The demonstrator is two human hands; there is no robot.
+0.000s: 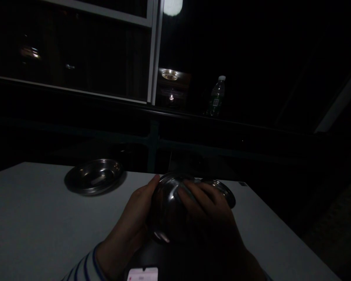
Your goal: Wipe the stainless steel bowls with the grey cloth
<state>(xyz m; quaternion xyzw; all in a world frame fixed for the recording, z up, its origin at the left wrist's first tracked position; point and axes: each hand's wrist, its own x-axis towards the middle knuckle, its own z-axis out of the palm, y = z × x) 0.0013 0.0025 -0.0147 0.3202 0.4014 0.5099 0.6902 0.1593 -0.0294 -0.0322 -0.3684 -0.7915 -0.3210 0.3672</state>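
The left hand [136, 212] grasps the left side of a glossy, round, silver metal bowl [167, 207]. The right hand [215, 210] lays its fingers on the bowl's right side; whether it grips cannot be told. The bowl is before the far edge of the white table [46, 226]. Shallow round silver metal dishes [89, 191] sit toward the far left corner, a round silver metal plate [227, 192] toward the far right.

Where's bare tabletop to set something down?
Largest bare patch of table: in front of the left metal dish, left of the left hand. Another: between the right hand and the table's right edge. Crowded: centre, with both hands on a metal bowl, another dish behind the right hand, phone at frame bottom.
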